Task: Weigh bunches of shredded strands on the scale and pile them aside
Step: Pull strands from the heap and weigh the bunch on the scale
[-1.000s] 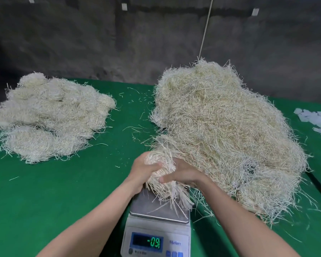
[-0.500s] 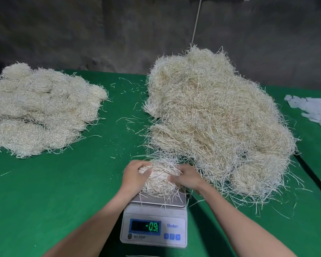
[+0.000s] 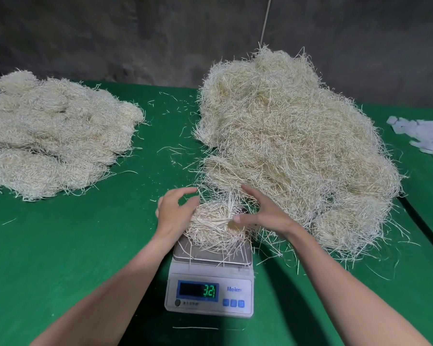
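A small bunch of pale shredded strands (image 3: 214, 227) lies on the steel pan of a white digital scale (image 3: 210, 290), whose green display reads 32.1. My left hand (image 3: 174, 212) hovers at the bunch's left side with fingers spread and relaxed. My right hand (image 3: 263, 212) is at its right side, fingers straight, thumb near the strands. Neither hand grips the bunch. A big loose heap of strands (image 3: 293, 146) rises right behind the scale. A pile of rounded bunches (image 3: 53, 136) lies at the far left.
The green table cloth (image 3: 73, 245) carries scattered loose strands between the piles. White plastic pieces (image 3: 425, 136) lie at the right edge. A dark gap (image 3: 425, 223) runs along the table's right side. A grey wall stands behind.
Both hands lowered the bunch onto the scale pan and let go of it, fingers now spread. The display went from -0.9 to 32.1.
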Motion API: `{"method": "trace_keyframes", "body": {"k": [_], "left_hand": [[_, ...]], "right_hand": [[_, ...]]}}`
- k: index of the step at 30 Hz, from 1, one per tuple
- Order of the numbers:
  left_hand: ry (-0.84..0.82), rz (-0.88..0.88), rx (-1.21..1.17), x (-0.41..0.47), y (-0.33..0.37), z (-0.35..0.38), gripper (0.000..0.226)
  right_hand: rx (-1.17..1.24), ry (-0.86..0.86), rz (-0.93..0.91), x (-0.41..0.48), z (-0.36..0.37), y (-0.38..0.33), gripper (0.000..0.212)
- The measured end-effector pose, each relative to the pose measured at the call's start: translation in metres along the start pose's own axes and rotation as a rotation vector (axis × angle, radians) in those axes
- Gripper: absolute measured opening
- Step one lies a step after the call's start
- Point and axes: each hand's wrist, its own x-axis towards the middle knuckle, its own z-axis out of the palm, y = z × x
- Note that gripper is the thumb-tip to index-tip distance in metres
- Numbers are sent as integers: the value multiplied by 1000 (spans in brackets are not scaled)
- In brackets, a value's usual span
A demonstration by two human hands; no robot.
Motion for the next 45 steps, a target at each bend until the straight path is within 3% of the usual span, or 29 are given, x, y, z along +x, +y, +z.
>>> {"method": "trace_keyframes", "body": {"k": [7, 29, 37, 40, 45], "left_hand": [[45, 61, 23, 0, 11, 2, 20], [67, 69, -77, 6, 12, 4, 15], [68, 90, -73, 11, 7, 6, 14], [88, 76, -106, 18, -1, 7, 17], [-70, -191, 18, 27, -33, 12, 58]], "right_hand": [[46, 62, -80, 1, -2, -13, 91], [71, 55, -98, 5, 1, -12, 85], [70, 49, -86, 8, 1, -10, 74], [31, 31, -74, 9, 2, -7, 88], [-33, -52, 2, 11, 15, 6, 122]]}}
